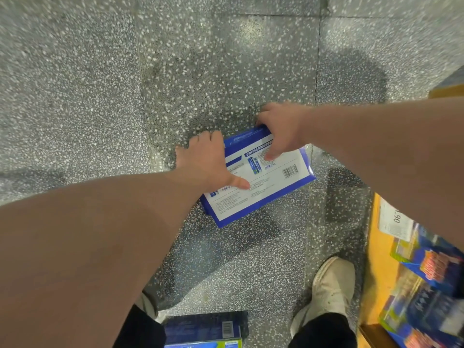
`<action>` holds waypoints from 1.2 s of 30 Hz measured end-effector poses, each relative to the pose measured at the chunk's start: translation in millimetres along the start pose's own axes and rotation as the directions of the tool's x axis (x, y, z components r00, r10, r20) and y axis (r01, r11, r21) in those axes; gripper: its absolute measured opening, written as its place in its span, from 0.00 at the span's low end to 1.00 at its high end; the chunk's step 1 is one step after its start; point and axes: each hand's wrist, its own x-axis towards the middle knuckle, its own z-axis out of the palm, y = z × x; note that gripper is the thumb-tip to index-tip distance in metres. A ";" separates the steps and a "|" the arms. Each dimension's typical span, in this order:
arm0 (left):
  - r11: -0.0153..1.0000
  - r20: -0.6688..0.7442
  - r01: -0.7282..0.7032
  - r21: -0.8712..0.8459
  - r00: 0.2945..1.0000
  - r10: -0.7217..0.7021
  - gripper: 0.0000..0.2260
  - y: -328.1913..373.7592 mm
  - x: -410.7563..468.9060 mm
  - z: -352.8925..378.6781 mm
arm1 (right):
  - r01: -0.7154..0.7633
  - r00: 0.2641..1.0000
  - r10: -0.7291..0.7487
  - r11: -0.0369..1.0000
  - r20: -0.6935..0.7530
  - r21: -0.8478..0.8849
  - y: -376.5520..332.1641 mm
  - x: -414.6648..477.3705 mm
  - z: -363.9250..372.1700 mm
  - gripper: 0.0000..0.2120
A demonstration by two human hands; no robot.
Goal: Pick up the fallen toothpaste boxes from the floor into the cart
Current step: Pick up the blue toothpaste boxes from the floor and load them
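Left hand (206, 159) & right hand (281, 129) are gripping the toothpaste box (263, 189) down by the floor (75, 96), thumbs lying on its white back, fingers (208, 138) curling out of sight behind. Print is blurring; shelf tag (395, 218) is showing "90".

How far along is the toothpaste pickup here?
Done: nothing confirmable; no cart is in view. In hand: left hand and right hand grip a blue-and-white box at the floor. Left: a second box lies near the shoe; both still need loading.
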 end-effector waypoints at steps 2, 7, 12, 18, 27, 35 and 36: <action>1.000 0.022 0.005 -0.003 1.000 -0.005 0.54 1.5 -3.2 -0.4 | 0.001 1.000 0.000 1.000 -0.006 0.030 -2.8 -2.8 1.5 0.44; 1.000 0.027 -0.002 -0.014 1.000 0.003 0.52 6.0 -12.1 5.5 | -0.032 0.999 0.035 0.993 -0.020 0.111 -3.7 -9.9 16.6 0.37; 1.000 0.029 -0.011 0.011 1.000 0.010 0.57 6.6 -17.7 19.6 | -0.078 0.996 0.085 0.972 -0.022 0.223 -4.3 -21.7 38.3 0.28; 0.998 0.015 0.053 0.039 0.998 -0.054 0.63 -3.2 -43.4 41.9 | -0.089 0.988 0.133 0.905 -0.076 0.417 -11.0 -31.7 56.3 0.42; 0.999 -0.102 0.051 -0.008 0.994 -0.051 0.53 -0.5 -59.1 46.7 | -0.064 0.966 0.192 0.826 -0.173 0.560 -14.6 -50.2 77.5 0.39; 0.988 -0.231 0.148 0.040 0.964 -0.135 0.45 35.5 -124.4 70.8 | 0.042 0.902 0.219 0.813 -0.372 0.581 -33.5 -112.1 134.3 0.40; 0.986 -0.234 0.156 0.053 0.962 -0.139 0.43 40.4 -132.5 73.6 | 0.047 0.892 0.225 0.816 -0.392 0.576 -36.0 -121.4 145.6 0.41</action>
